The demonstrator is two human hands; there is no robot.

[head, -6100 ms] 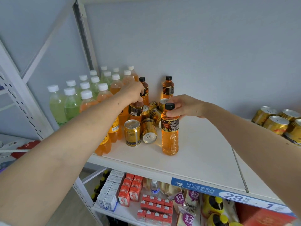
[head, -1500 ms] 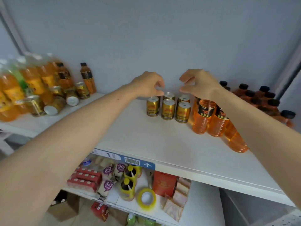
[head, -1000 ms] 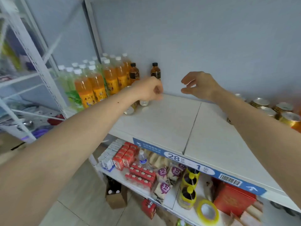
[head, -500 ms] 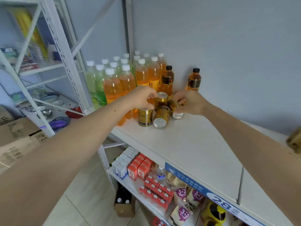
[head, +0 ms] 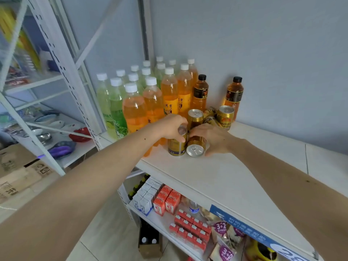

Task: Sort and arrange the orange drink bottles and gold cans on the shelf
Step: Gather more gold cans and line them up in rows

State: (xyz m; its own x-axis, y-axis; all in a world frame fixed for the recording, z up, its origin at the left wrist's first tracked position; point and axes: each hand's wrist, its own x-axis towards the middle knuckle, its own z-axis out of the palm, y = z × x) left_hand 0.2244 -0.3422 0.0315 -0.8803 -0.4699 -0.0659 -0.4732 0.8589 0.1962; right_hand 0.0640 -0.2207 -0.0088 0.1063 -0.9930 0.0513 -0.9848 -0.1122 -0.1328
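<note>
Several gold cans cluster at the left end of the white shelf [head: 235,178]. My left hand [head: 170,125] grips the top of an upright gold can [head: 177,146]. Beside it lies a gold can on its side [head: 195,147], silver lid toward me, with my right hand [head: 214,140] wrapped over it. Behind them stand another upright can [head: 195,117] and a further can [head: 225,117], with more lying between. Two black-capped orange drink bottles [head: 200,95] [head: 234,95] stand against the wall.
White-capped orange soda bottles [head: 169,95] and green ones [head: 115,106] fill the shelf's left corner. A white rack upright [head: 71,76] stands left of them. The lower shelf holds small cartons [head: 165,201] and snack packs [head: 221,234]. Cardboard boxes [head: 17,172] sit at left.
My view swung from the sorted cans and bottles on the right back to the left cluster. Both hands came down from the rear cans onto the two front cans.
</note>
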